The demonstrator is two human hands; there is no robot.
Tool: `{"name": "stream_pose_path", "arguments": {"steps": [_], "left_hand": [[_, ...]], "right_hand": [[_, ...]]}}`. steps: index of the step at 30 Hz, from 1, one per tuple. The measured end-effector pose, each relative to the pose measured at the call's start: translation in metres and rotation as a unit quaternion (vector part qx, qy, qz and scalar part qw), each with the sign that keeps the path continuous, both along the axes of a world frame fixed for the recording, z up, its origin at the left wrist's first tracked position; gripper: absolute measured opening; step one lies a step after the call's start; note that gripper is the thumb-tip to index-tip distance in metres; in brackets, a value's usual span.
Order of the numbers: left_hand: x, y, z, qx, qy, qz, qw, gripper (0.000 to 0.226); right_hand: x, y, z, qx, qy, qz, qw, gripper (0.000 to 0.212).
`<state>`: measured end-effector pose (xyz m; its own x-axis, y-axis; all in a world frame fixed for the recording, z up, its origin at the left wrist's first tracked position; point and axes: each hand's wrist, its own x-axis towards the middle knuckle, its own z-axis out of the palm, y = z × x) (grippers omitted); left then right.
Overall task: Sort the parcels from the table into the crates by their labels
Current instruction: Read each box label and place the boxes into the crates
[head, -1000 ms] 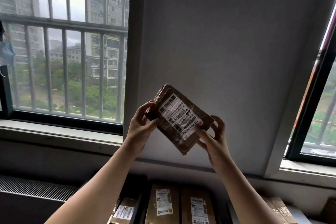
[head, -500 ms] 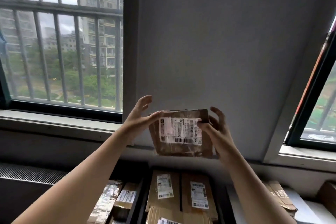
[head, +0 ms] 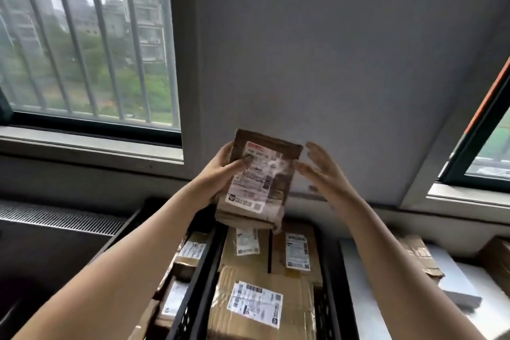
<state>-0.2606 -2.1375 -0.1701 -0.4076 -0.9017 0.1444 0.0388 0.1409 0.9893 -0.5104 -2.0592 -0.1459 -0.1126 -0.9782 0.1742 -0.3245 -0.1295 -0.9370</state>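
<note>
My left hand [head: 220, 174] clasps the parcel [head: 277, 199] above the black crate [head: 198, 279]; my right hand [head: 320, 171], fingers straight, holds nothing just beside it. Best turn the label [head: 252, 176] square to me and read it before lowering.

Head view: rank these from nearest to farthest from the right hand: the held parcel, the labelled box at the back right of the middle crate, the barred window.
1. Parcel, just left of the right hand, gripped by the left hand.
2. Labelled box, below the hand, back right in the crate.
3. Barred window, far up to the left.
</note>
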Motion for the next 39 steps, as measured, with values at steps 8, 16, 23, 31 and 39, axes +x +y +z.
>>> {"name": "stream_pose_path", "arguments": {"steps": [8,16,23,31,39], "left_hand": [[0.021,-0.005,-0.02,0.096,-0.019,0.098,0.99,0.094],[0.104,-0.02,-0.049,0.166,-0.067,0.15,0.972,0.064],[0.196,-0.055,-0.121,0.251,-0.047,0.146,0.956,0.075],[0.264,-0.067,-0.226,0.362,-0.111,0.065,0.923,0.062],[0.264,-0.04,-0.298,0.412,-0.137,0.01,0.901,0.095]], "right_hand": [[0.055,-0.028,-0.057,0.123,-0.1,0.147,0.976,0.092],[0.139,-0.058,-0.094,0.174,-0.139,0.139,0.965,0.039],[0.238,-0.09,-0.145,0.283,-0.067,0.096,0.952,0.036],[0.329,-0.091,-0.23,0.443,0.043,0.001,0.895,0.057],[0.355,-0.055,-0.256,0.447,0.168,-0.085,0.875,0.081]]}}
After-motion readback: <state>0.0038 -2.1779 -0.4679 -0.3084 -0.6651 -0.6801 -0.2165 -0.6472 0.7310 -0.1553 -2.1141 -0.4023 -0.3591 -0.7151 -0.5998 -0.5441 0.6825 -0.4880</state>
